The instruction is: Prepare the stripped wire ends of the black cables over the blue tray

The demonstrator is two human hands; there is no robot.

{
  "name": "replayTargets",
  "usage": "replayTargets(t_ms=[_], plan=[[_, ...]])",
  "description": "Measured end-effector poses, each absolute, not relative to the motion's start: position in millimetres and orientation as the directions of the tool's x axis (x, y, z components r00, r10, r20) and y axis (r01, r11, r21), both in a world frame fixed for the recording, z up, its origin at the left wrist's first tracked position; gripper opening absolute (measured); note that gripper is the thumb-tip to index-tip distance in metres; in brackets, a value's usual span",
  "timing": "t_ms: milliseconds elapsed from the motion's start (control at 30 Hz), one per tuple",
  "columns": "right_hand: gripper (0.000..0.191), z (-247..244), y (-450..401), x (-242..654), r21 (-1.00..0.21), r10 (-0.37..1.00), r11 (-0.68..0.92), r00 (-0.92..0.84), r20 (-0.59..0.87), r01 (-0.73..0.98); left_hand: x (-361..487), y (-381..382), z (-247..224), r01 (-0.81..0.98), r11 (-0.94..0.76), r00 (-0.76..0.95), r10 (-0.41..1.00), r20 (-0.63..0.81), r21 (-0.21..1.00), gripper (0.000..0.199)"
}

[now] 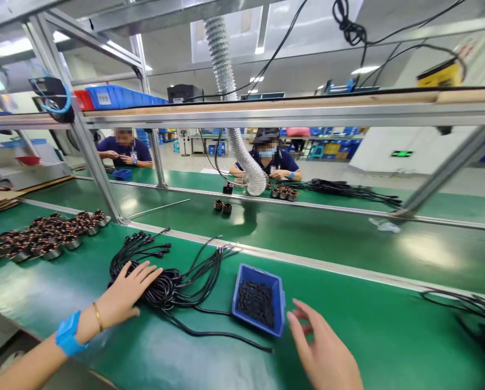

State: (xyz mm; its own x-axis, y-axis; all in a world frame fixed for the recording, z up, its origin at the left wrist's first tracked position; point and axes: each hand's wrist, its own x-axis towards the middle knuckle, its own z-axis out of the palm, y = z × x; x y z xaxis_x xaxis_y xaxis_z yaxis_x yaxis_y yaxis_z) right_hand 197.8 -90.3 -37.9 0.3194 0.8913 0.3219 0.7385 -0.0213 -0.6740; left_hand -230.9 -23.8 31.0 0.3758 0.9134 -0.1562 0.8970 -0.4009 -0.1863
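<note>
My left hand [126, 290], with a blue wristband [71, 333], lies with fingers spread on a bundle of black cables [165, 287]. One cable runs out of the bundle toward the right, below a blue bin [283, 314]. The bin holds many small black pieces [255, 303]. Just right of the bin is my right hand [323, 346], its thumb and fingers apart and nothing between them.
Copper-wound metal parts [43, 238] cover the far left of the green bench [348, 314]. More black cables [478, 325] lie at the right edge. A metal frame [307, 205] and hose [244, 154] stand ahead; two people sit beyond.
</note>
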Motion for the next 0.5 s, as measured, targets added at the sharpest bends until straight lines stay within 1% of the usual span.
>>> replayTargets(t_ms=[33, 67, 133, 200, 300, 333, 367, 400, 467, 500], plan=[[0.039, -33, -75, 199, -0.644, 0.929, -0.103, 0.305, 0.210, 0.758, -234, -19, 27, 0.888, -0.419, 0.402, 0.907, -0.125, -0.187, 0.092], [0.041, -28, -62, 199, -0.604, 0.953, -0.142, 0.274, 0.132, 0.784, -236, -14, 25, 0.879, -0.442, 0.430, 0.897, -0.100, -0.179, 0.087], [0.037, -21, -43, 196, -0.565, 0.965, -0.162, 0.249, 0.080, 0.809, -244, -8, 25, 0.866, -0.478, 0.473, 0.878, -0.073, -0.148, 0.082], [0.036, -17, -36, 191, -0.545, 0.967, -0.161, 0.242, 0.079, 0.823, -256, -9, 28, 0.859, -0.501, 0.496, 0.865, -0.072, -0.105, 0.083], [0.038, -19, -41, 187, -0.528, 0.967, -0.169, 0.244, 0.076, 0.832, -271, -24, 40, 0.853, -0.522, 0.519, 0.851, -0.081, -0.011, 0.095], [0.038, -21, -44, 187, -0.528, 0.967, -0.166, 0.241, 0.077, 0.833, -270, -31, 46, 0.851, -0.525, 0.525, 0.849, -0.062, 0.031, 0.096], [0.038, -24, -47, 187, -0.535, 0.968, -0.156, 0.237, 0.085, 0.830, -263, -38, 51, 0.849, -0.523, 0.526, 0.850, -0.025, 0.074, 0.093], [0.037, -28, -50, 188, -0.546, 0.968, -0.142, 0.231, 0.098, 0.826, -249, -43, 56, 0.850, -0.515, 0.516, 0.856, 0.023, 0.114, 0.084], [0.038, -36, -52, 190, -0.573, 0.966, -0.107, 0.220, 0.132, 0.813, -206, -48, 59, 0.863, -0.473, 0.461, 0.881, 0.105, 0.179, 0.052], [0.039, -40, -53, 191, -0.582, 0.966, -0.094, 0.216, 0.144, 0.807, -178, -46, 55, 0.881, -0.432, 0.421, 0.902, 0.097, 0.190, 0.038]])
